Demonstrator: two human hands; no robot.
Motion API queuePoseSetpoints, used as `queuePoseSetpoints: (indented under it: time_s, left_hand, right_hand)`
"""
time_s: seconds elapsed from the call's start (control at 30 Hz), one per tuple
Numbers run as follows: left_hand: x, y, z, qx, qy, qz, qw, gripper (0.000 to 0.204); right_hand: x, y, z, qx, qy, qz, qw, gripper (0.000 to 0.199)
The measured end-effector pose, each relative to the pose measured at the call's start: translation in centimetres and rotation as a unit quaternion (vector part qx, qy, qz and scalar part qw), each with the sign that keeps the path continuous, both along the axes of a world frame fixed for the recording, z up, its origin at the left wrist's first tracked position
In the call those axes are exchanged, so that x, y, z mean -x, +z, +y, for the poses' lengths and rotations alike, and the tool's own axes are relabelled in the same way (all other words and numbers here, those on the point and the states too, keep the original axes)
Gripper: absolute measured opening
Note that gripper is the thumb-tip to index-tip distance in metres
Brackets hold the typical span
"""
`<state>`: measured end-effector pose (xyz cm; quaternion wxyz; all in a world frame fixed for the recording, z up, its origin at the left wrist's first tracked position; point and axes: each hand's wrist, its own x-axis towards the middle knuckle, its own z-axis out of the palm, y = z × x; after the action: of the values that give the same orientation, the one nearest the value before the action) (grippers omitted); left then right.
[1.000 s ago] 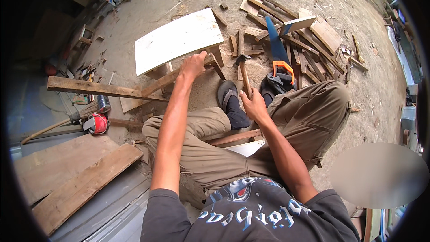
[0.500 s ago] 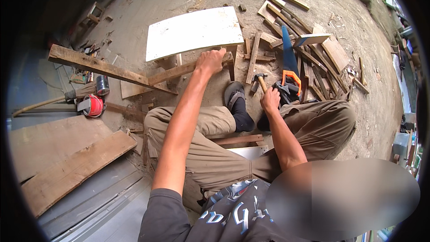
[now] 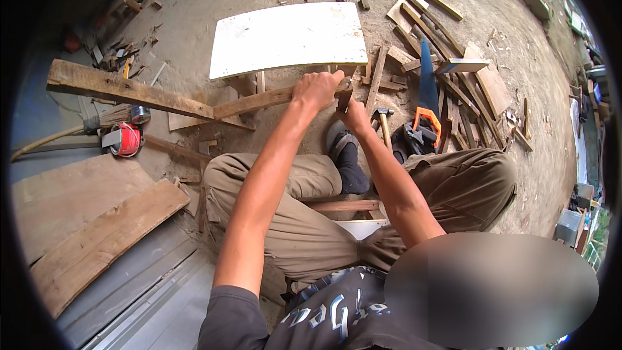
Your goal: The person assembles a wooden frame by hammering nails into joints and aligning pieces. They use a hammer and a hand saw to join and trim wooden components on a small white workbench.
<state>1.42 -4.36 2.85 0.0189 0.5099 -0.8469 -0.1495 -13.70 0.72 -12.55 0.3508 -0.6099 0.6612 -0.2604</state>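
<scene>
Left hand point(image 3: 316, 91): fingertips hidden, curled round the wooden bar point(image 3: 256, 104). Right hand point(image 3: 354, 118): fingers mostly out of sight by the bar's right end; grip unclear. Right shoulder lost behind a grey blur point(image 3: 492, 291). Shirt point(image 3: 233, 321) cut by lower edge. White board point(image 3: 288, 35) masks its supports point(image 3: 261, 82). Far-left clutter point(image 3: 127, 65): too small to sort.

rough matt wooden batten point(image 3: 256, 102), smooth speckled white board point(image 3: 288, 37), wooden-handled metal-headed hammer point(image 3: 386, 132), metal-bladed plastic-handled handsaw point(image 3: 427, 84), matt cloth trousers point(image 3: 285, 175)
</scene>
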Motion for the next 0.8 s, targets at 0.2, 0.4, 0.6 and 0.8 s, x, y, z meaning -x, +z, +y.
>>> queuePoseSetpoints:
  time_s: [0.2, 0.4, 0.6, 0.8]
  left_hand:
    - [0.6, -0.4, 0.0, -0.024, -0.007, 0.001, 1.000, 0.027]
    - [0.2, -0.7, -0.4, -0.026, -0.002, 0.007, 1.000, 0.024]
    - [0.7, 0.0, -0.2, -0.017, -0.020, 0.002, 1.000, 0.025]
    - [0.4, -0.9, -0.3, 0.006, -0.042, 0.008, 0.999, 0.029]
  right_hand:
    - [-0.1, -1.2, 0.4, 0.024, -0.012, -0.036, 0.999, 0.030]
    - [0.5, -0.7, -0.4, 0.057, 0.025, -0.046, 0.997, 0.025]
    - [1.8, -2.0, -1.5, 0.058, 0.058, -0.050, 0.995, 0.024]
    - [2.1, -2.4, -1.8, 0.053, 0.076, -0.046, 0.995, 0.025]
